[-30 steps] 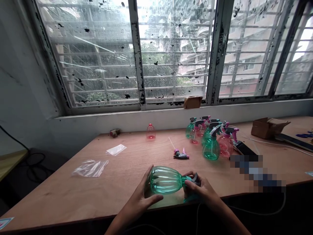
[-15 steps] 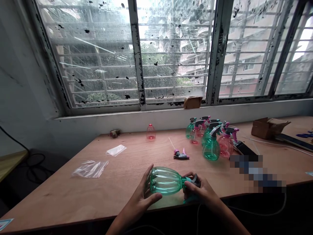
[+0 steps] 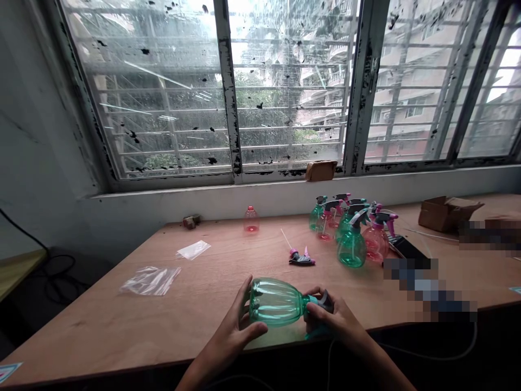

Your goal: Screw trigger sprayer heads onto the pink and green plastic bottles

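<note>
A clear green spray bottle point(image 3: 277, 303) lies sideways between my hands, above the table's front edge. My left hand point(image 3: 235, 330) cups its base, the thumb below and the fingers behind it. At the neck, my right hand point(image 3: 337, 316) is closed round the teal and dark grey spray head point(image 3: 325, 302); the fingers hide much of it. Beyond the hands a loose pink and grey spray head point(image 3: 302, 258) lies on the wooden table point(image 3: 122, 336), its thin tube pointing up and back. A pink bottle without a head point(image 3: 251, 220) stands near the back edge.
Several green and pink spray bottles point(image 3: 351, 247) with heads stand together at the right. Plastic bags point(image 3: 151, 281) lie at the left. Farther right are a dark flat device point(image 3: 409, 251), an open cardboard box point(image 3: 445, 213) and a cable. Pixelated patches cover parts of the right side.
Both hands and the green bottle stay nearly still, with a very slight shift of the left hand. At the far right, a pixelated shape has appeared by the cardboard box.
</note>
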### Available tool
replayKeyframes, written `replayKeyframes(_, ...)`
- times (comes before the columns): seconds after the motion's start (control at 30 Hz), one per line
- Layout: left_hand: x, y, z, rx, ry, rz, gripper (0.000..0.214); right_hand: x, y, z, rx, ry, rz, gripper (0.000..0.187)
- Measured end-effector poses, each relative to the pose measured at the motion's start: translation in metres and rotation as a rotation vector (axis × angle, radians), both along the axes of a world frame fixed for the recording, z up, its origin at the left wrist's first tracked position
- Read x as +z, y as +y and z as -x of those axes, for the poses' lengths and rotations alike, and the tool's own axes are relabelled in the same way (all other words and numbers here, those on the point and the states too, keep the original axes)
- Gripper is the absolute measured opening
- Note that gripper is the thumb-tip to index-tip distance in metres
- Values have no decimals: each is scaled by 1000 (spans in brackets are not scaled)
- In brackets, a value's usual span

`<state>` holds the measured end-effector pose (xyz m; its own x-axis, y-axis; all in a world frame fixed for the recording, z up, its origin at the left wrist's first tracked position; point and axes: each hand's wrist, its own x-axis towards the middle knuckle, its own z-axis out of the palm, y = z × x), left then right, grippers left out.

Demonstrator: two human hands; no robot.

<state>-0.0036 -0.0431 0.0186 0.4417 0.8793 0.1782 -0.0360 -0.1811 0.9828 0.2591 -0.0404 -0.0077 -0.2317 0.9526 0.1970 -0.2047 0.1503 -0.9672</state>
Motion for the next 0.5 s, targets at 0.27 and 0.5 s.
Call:
replayKeyframes(0.27,1,0,-1,3,56,-93,90,-3,2,0,-17,3,-8,38)
replayKeyframes(0.5,3,0,1,5,34,-19,88,-1,-1,1,-7,15,-19,35)
